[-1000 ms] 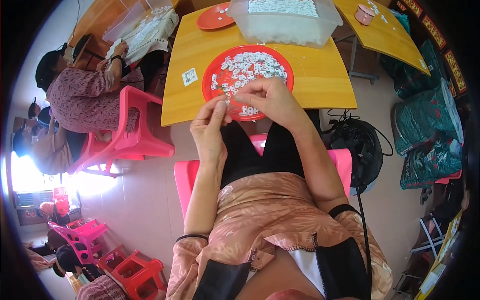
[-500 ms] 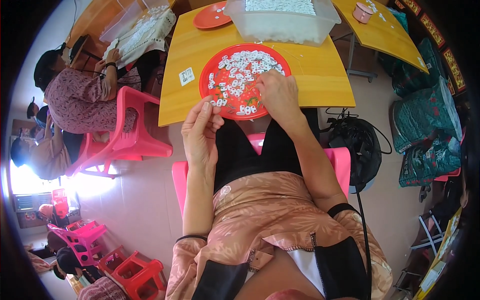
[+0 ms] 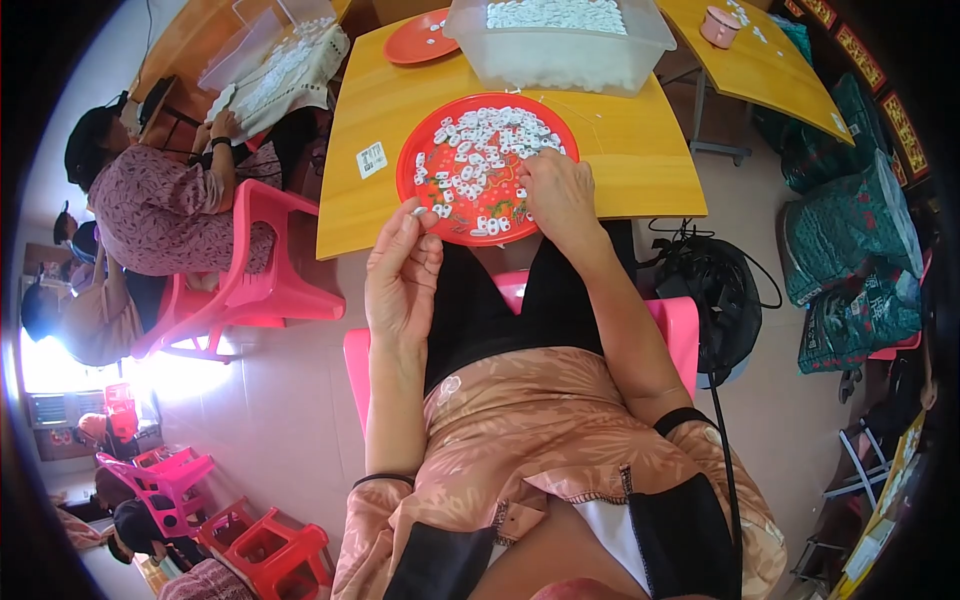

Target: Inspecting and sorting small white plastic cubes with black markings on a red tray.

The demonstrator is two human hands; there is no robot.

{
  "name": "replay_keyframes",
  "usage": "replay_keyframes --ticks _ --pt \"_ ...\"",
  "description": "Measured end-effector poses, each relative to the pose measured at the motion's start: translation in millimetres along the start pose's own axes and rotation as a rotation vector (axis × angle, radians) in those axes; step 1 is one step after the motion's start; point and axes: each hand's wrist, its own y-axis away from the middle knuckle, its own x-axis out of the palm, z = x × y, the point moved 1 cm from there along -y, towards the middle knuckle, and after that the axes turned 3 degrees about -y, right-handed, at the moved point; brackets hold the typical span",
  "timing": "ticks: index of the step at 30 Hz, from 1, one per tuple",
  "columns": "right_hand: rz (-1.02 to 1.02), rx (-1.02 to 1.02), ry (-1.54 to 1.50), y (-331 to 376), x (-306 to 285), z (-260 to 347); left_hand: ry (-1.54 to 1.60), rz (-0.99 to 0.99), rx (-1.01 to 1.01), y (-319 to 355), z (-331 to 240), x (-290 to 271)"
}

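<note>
On the near edge of the table lies a round red tray (image 3: 405, 165) with a printed pattern, strewn with many small white rounded plastic pieces (image 3: 500, 132) that show paired dark spots. My left hand (image 3: 404, 268) is at the tray's near-left rim, palm turned inward, thumb and forefinger pinching one small white piece (image 3: 418, 211). Over the right side of the tray my right hand (image 3: 562, 198) is closed, back of the hand up, fingertips pressed together. What those fingertips hold, if anything, is hidden. A few white pieces (image 3: 490, 226) lie grouped at the near rim between both hands.
A translucent bin (image 3: 560, 62) full of white pieces stands behind the tray, beside a second red plate (image 3: 420, 40). A white label (image 3: 371, 160) is stuck on the table (image 3: 350, 210). At the left a person (image 3: 170, 200) works at another table. Dark green sacks (image 3: 850, 240) are stacked right.
My left hand has turned slightly, and the small white piece now shows at its fingertips. My right hand has moved a little, staying closed over the tray's right side.
</note>
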Motion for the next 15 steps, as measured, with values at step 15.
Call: replay_keyframes --ticks 15 --pt "-0.054 0.000 -0.056 -24 0 -11 -0.003 0.017 -0.041 -4 0 9"
